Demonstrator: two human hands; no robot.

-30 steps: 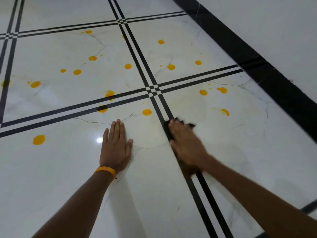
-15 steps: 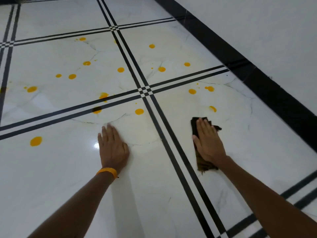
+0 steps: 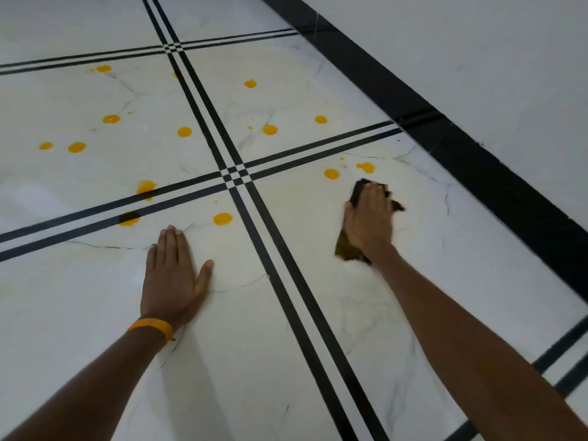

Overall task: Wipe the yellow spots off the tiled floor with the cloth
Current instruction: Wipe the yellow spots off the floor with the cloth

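My right hand point(image 3: 369, 221) presses flat on a dark brown cloth point(image 3: 346, 249) on the white tiled floor point(image 3: 286, 361), right of the crossing black stripes point(image 3: 234, 177). Two yellow spots lie just beyond the cloth: a round yellow spot point(image 3: 331, 173) and a double yellow spot point(image 3: 366, 167). My left hand point(image 3: 173, 278) rests flat on the floor, fingers together, holding nothing. A yellow spot point(image 3: 222, 219) sits just ahead of it. Several more yellow spots point(image 3: 184, 131) dot the far tiles.
A wide black border strip point(image 3: 461, 148) runs diagonally along the right, with a pale wall point(image 3: 477, 58) beyond it. Another pair of black stripes point(image 3: 560, 367) crosses at the lower right. An orange band point(image 3: 152, 326) circles my left wrist.
My right hand slid the cloth from the black stripes rightward and then forward onto the right tile; the yellow spot that lay there is gone. My left hand stayed planted.
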